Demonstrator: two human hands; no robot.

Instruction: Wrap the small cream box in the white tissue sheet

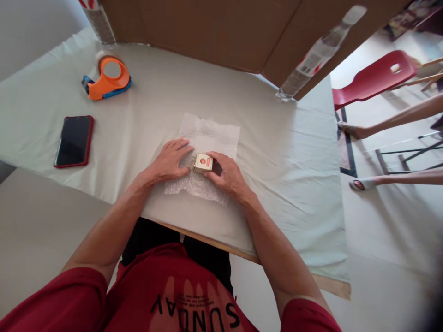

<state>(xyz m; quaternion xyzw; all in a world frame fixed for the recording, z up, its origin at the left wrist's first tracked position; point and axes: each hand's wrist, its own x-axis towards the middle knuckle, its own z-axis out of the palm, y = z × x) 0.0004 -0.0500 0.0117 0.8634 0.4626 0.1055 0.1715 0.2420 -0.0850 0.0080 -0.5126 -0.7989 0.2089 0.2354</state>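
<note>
A small cream-coloured box (202,163) with red print lies on a sheet of bubble wrap (212,131), near the middle of the cloth-covered table. My right hand (228,174) grips the box at its right end, thumb below and fingers above. To the left, my left hand (169,161) rests on the wrap with its fingers spread and a small gap between it and the box. The palm side of both hands is hidden.
An orange and blue tape dispenser (111,78) and a red-cased phone (74,141) lie left on the table (145,101). Bottles (316,57) stand against a cardboard panel (204,30) behind. Beyond the right edge are a red chair (375,76) and a person's legs.
</note>
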